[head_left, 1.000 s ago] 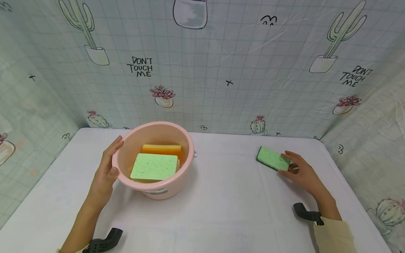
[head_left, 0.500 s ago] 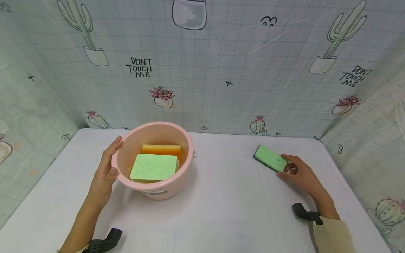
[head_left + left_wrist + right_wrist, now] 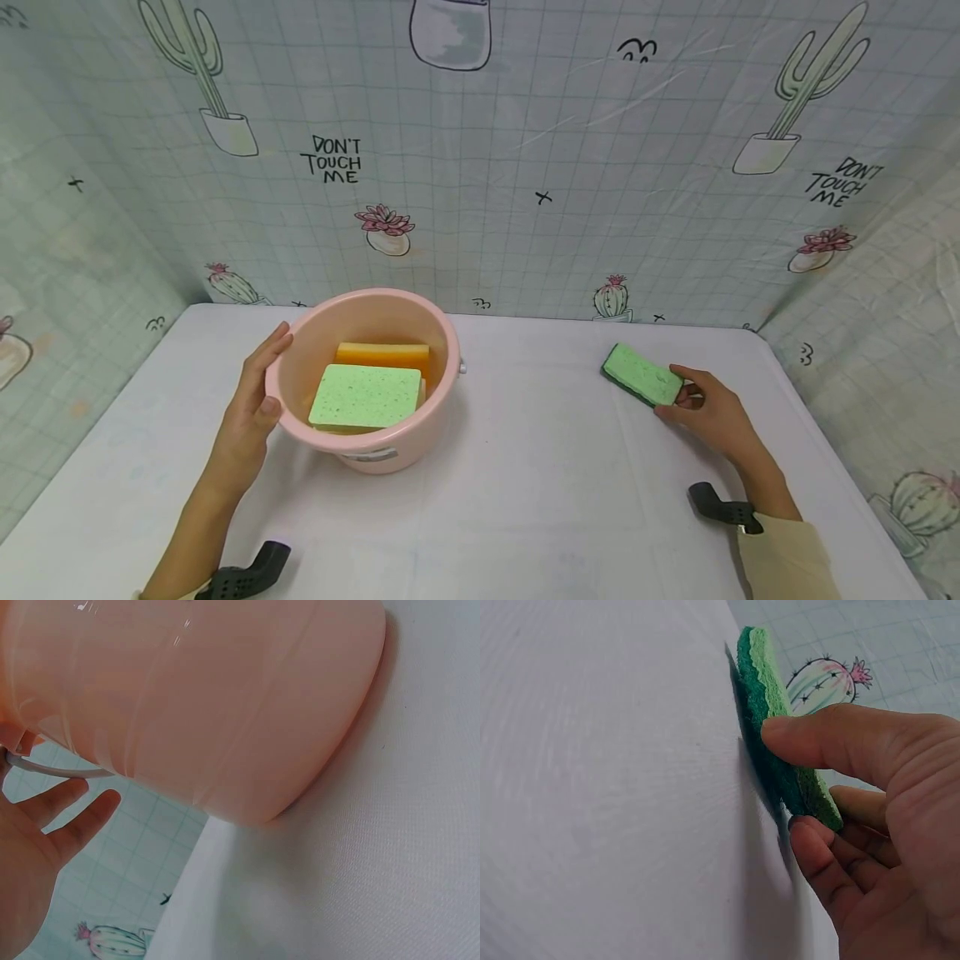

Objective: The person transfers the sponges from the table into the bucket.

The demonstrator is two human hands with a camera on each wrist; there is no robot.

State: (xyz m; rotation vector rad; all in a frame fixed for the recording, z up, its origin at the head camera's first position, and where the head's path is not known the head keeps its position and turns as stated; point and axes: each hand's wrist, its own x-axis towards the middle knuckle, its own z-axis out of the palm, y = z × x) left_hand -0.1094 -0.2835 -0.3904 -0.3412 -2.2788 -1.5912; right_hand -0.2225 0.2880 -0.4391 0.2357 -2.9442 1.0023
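A pink bucket [image 3: 442, 408] stands at the left of the table, holding a light green speckled sponge [image 3: 366, 397] and a yellow-orange block [image 3: 382, 355] behind it. My left hand [image 3: 251, 404] rests against the bucket's left rim. In the left wrist view its visible fingers [image 3: 88, 821] are straight, close to the grey bucket handle [image 3: 60, 771]. To the right, my right hand [image 3: 708, 417] pinches the near right corner of a scouring sponge [image 3: 641, 375]. This sponge is light green above with a dark green scouring layer [image 3: 757, 742] below, low over the table, its fingertips-end partly hidden.
A white cloth covers the table [image 3: 540, 500], whose back edge meets a grid-patterned curtain [image 3: 480, 167] printed with cacti. Similar curtain hangs along both sides. A black wrist mount [image 3: 247, 571] sits on the left forearm, another mount [image 3: 723, 507] on the right.
The scouring sponge has shifted slightly to the left and back, pinched in my right hand, over the first half second. My left hand and the bucket have stayed in place.
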